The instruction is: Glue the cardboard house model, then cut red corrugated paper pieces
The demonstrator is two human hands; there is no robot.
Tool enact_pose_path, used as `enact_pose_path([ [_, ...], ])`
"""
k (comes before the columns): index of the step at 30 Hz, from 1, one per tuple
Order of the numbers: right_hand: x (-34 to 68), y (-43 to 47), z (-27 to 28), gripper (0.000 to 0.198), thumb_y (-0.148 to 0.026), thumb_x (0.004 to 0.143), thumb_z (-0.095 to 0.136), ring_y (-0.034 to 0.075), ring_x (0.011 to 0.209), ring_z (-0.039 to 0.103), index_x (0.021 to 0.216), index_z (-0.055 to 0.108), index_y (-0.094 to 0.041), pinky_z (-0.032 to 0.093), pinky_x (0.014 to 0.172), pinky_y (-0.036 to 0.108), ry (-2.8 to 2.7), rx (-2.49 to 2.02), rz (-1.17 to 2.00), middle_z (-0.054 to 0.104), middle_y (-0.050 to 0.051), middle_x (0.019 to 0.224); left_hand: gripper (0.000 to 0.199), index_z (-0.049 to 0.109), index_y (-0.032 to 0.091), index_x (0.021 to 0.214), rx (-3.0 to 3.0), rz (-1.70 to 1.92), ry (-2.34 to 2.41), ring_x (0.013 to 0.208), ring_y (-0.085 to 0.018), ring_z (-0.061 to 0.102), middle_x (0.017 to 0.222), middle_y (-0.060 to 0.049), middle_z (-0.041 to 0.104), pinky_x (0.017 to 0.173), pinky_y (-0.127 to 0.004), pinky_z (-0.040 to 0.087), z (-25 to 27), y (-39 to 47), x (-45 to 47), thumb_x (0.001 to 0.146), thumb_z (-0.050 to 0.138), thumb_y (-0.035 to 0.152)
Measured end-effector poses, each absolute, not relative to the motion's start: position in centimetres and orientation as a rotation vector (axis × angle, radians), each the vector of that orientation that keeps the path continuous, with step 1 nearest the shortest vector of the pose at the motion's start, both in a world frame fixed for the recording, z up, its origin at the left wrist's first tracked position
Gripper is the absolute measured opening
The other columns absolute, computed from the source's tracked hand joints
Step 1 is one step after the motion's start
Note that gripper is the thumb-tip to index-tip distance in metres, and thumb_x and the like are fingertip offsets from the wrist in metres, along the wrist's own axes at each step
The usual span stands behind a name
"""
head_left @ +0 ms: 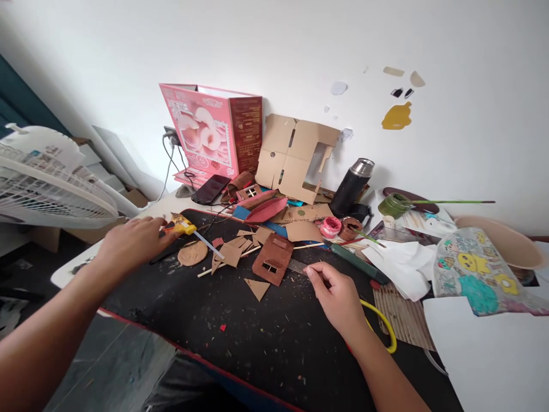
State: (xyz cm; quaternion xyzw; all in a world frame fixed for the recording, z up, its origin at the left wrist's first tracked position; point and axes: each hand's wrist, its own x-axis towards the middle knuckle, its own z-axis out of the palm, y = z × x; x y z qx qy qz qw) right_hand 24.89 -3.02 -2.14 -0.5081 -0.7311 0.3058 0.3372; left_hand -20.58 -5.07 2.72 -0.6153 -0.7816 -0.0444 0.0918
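Observation:
My left hand (137, 243), at the left side of the black table mat, is closed on a yellow hot glue gun (183, 224). A whitish glue stick (208, 245) sticks out of the gun toward the cardboard scraps. My right hand (337, 292) pinches the end of a thin see-through strip (297, 266). The strip's other end meets the edge of a brown-painted cardboard piece (273, 258) with a small window cut in it; whether it lies under the piece I cannot tell. A triangular cardboard scrap (257, 288) lies just in front of that piece.
Cardboard offcuts (231, 253), a round tan disc (193, 253) and wooden sticks lie behind my hands. Farther back stand a pink box (206, 131), a cut cardboard sheet (295, 151), a black flask (349, 189) and paint jars (330, 227). A white fan (55, 183) stands left.

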Motion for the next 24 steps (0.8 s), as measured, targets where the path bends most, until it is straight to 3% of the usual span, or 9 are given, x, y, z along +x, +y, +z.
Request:
enact_pose_path([
  [3, 24.9, -3.0, -2.2, 0.035, -0.05, 0.107, 0.056, 0.022, 0.062, 0.064, 0.095, 0.076, -0.023, 0.044, 0.06, 0.031, -1.909, -1.332, 0.783, 0.074, 0.004, 0.073, 0.043, 0.067, 0.025, 0.092, -1.812, -0.163, -2.383, 0.067, -0.033, 0.07, 0.074, -0.006, 0.074, 0.056, -0.031, 0.04, 1.4, -5.9, -20.2, 0.096, 0.057, 0.067],
  [6, 25.0, -2.9, -2.4, 0.035, -0.05, 0.106, 0.056, 0.021, 0.061, 0.064, 0.094, 0.075, -0.023, 0.044, 0.06, 0.031, -1.917, -1.334, 0.769, 0.073, 0.004, 0.072, 0.039, 0.067, 0.026, 0.091, -1.773, -0.251, -2.461, 0.062, -0.032, 0.066, 0.07, -0.004, 0.071, 0.056, -0.03, 0.031, 1.5, -6.3, -19.4, 0.098, 0.056, 0.063],
  [11, 24.9, -3.0, -2.4, 0.035, -0.049, 0.106, 0.055, 0.021, 0.064, 0.066, 0.095, 0.076, -0.023, 0.045, 0.06, 0.03, -1.933, -1.327, 0.758, 0.075, 0.004, 0.075, 0.027, 0.073, 0.028, 0.091, -1.539, -0.711, -2.608, 0.07, -0.029, 0.064, 0.072, 0.0, 0.072, 0.063, -0.03, 0.037, 4.4, -6.4, -19.2, 0.09, 0.069, 0.055],
  [17, 24.7, -3.2, -2.3, 0.033, -0.047, 0.106, 0.056, 0.021, 0.066, 0.067, 0.093, 0.075, -0.024, 0.045, 0.062, 0.03, -1.935, -1.324, 0.789, 0.075, 0.003, 0.076, 0.028, 0.079, 0.024, 0.105, -1.057, -1.406, -2.579, 0.061, -0.018, 0.06, 0.068, 0.004, 0.067, 0.054, -0.025, 0.04, 8.5, -7.1, -16.3, 0.082, 0.077, 0.04],
  [21, 24.4, -3.4, -1.8, 0.033, -0.047, 0.105, 0.057, 0.02, 0.067, 0.065, 0.094, 0.076, -0.023, 0.045, 0.064, 0.031, -1.919, -1.306, 0.855, 0.074, 0.003, 0.077, 0.03, 0.073, 0.02, 0.11, -1.224, -1.623, -2.253, 0.059, -0.017, 0.061, 0.069, 0.003, 0.064, 0.054, -0.026, 0.043, 8.5, -6.8, -12.5, 0.082, 0.076, 0.03],
  [24, 24.2, -3.6, -1.4, 0.033, -0.048, 0.104, 0.058, 0.019, 0.065, 0.062, 0.094, 0.076, -0.023, 0.043, 0.06, 0.03, -1.884, -1.293, 0.961, 0.071, 0.003, 0.074, 0.028, 0.062, 0.023, 0.118, -1.568, -1.93, -2.006, 0.058, -0.015, 0.059, 0.07, 0.005, 0.061, 0.055, -0.027, 0.047, 7.2, -6.3, -8.6, 0.093, 0.072, 0.029],
])
